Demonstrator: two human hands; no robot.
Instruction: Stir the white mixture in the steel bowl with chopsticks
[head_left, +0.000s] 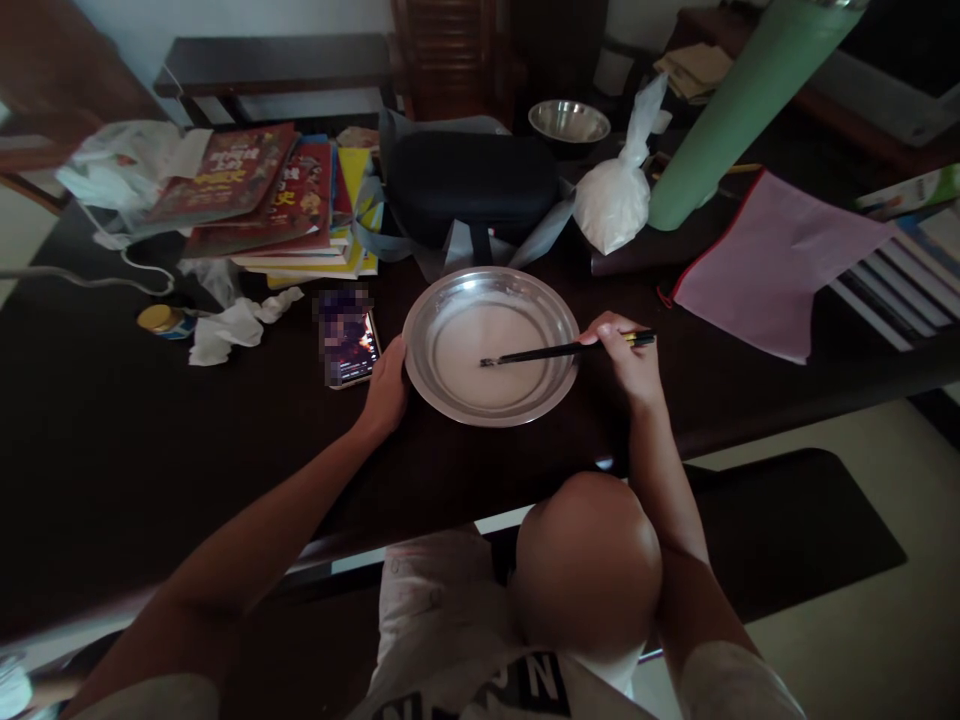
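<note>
A wide metal bowl (491, 412) on the dark table holds a whitish, milky mixture (480, 335). My left hand (388, 388) grips the bowl's left rim, its fingers partly hidden by the bowl. Closed around a pair of black chopsticks (536, 353), my right hand (626, 360) is over the bowl's right rim. The chopstick tips reach into the mixture near its middle and look coated. Just left of my left hand lies a phone (352, 340) with its screen lit.
Behind the bowl are a black case (472, 185), a knotted bag of white powder (613, 205) and a tall green cylinder (750, 115). Books (262, 205), crumpled tissues (225, 330) and a small jar (165, 321) lie left; a pink cloth (780, 260) lies right. My raised knee (589, 570) is near the table edge.
</note>
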